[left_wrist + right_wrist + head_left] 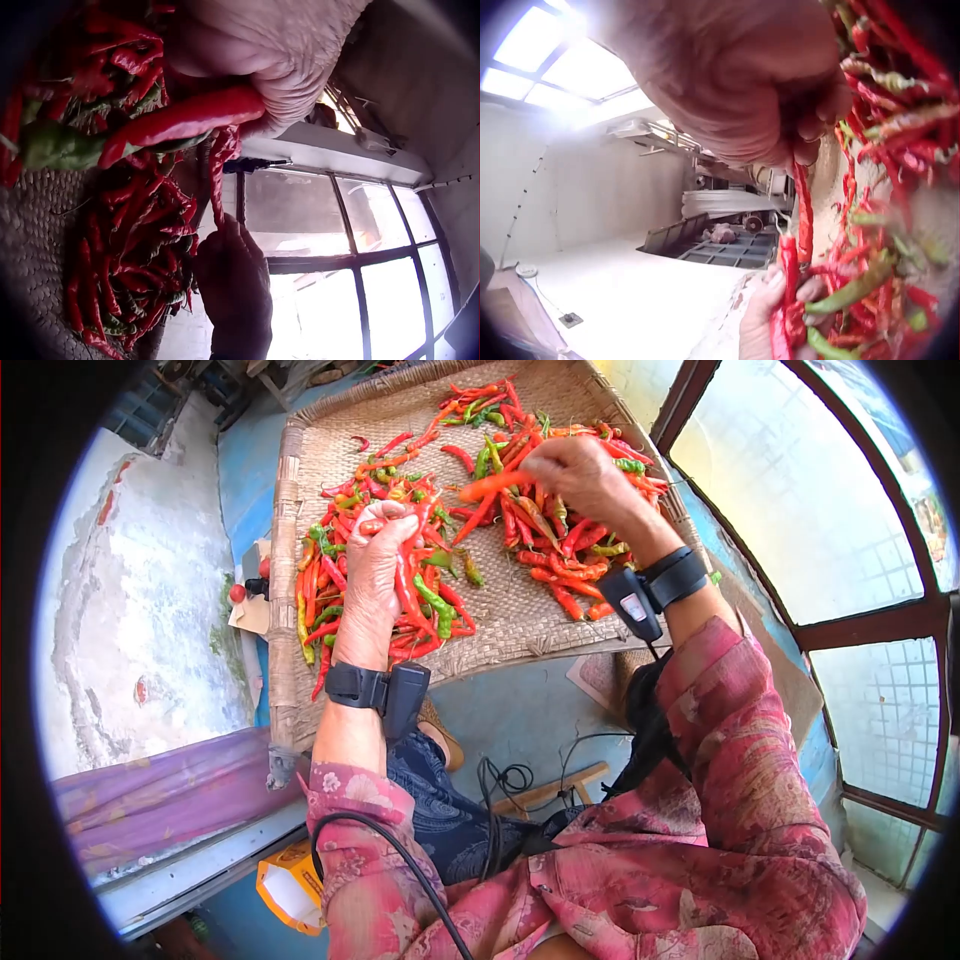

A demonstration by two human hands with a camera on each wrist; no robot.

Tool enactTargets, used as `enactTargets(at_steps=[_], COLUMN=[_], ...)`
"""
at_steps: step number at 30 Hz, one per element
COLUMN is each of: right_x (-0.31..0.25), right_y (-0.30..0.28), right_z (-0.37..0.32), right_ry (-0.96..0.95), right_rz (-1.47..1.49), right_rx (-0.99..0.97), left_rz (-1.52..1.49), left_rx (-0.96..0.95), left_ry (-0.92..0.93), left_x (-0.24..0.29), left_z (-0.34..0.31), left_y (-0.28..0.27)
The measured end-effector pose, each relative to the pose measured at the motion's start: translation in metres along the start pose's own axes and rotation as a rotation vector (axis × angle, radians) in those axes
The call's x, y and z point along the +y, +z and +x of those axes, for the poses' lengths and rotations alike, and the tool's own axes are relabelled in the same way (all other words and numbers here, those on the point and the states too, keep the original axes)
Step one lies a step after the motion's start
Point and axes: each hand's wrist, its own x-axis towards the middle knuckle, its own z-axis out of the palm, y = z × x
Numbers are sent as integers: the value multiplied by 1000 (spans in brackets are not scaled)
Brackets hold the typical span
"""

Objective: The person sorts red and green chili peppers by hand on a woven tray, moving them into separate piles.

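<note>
Over the left pile of chili peppers (330, 595), my left hand (374, 570) grips several red peppers, its fingers curled round them. One glossy red pepper (187, 120) sticks out of that hand in the left wrist view. My right hand (585, 480) pinches the end of a long red pepper (495, 485) above the right pile (570, 550). In the right wrist view this wrinkled pepper (804, 217) hangs from the fingertips down toward the left hand (756, 322). The palm side of the left hand is hidden in the head view.
Both piles, mostly red with some green, lie in a large woven tray (500, 635) with a raised rim. A framed window (800, 490) stands to the right and a worn white wall (150, 590) to the left. Cables (500, 785) and an orange box (290, 885) are below.
</note>
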Motion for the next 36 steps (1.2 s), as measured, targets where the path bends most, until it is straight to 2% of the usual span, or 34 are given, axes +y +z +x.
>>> enactTargets(at_steps=[2, 4, 6, 7, 8, 10, 12, 14, 15, 18, 22, 24, 26, 27, 28, 30, 31, 32, 34, 35, 36], right_x=[13, 15, 11, 3, -1, -25, -27, -25, -31, -40, -24, -21, -10, -2, 4, 12, 11, 10, -11, -27, -5], right_y=[-9, -16, -11, -7, 4, 15, 54, 64, 65, 48, 35, 21, 0, -8, -11, -10, -5, -1, 10, 11, 30], right_z=[6, 4, -2, -3, -6, -11, -24, -25, -25, -25, -15, -9, -4, 0, 1, -2, -3, -3, -6, -10, -6], right_ry=[-35, 5, -217, -107, -220, 34, 109, 234, 267, 262, 267, 225, 171, 187, 187, -50, -109, -111, -189, -42, -236], right_rz=[-12, -97, -743, -663, -594, -161, 331, 421, 515, 641, 746, 664, 400, 126, 127, -623, -686, -687, -420, -242, -96], right_rx=[177, 212, 587, 447, 458, -106, -98, -138, -66, -37, 82, 208, 163, 127, 125, 321, 461, 459, 424, 90, -13], left_rz=[-8, -42, -43, -44, -44, -26, -9, -2, 3, 36, 67, 64, -83, -112, -112, -183, -212, -214, -253, -274, -273], left_rx=[30, -2, -50, -101, -101, -134, -152, -149, -133, -191, -172, -180, -132, -150, -147, -156, -146, -144, -194, -195, -195], left_ry=[-13, -32, -16, 3, 2, 33, 14, 54, 30, -23, 1, -12, -55, -30, -30, -33, -38, -36, -39, -46, -48], left_x=[2, 3, 4, 5, 4, 1, -4, -12, -10, -3, -3, -6, -6, -7, -6, -1, 1, 0, 0, -1, -2], left_z=[1, -1, -6, -8, -9, -11, -13, -16, -19, -21, -18, -13, -11, -9, -9, -10, -12, -11, -10, -11, -11], left_y=[-3, -3, 1, 5, 8, 13, 21, 34, 41, 39, 35, 26, 22, 18, 16, 15, 18, 18, 19, 22, 22])
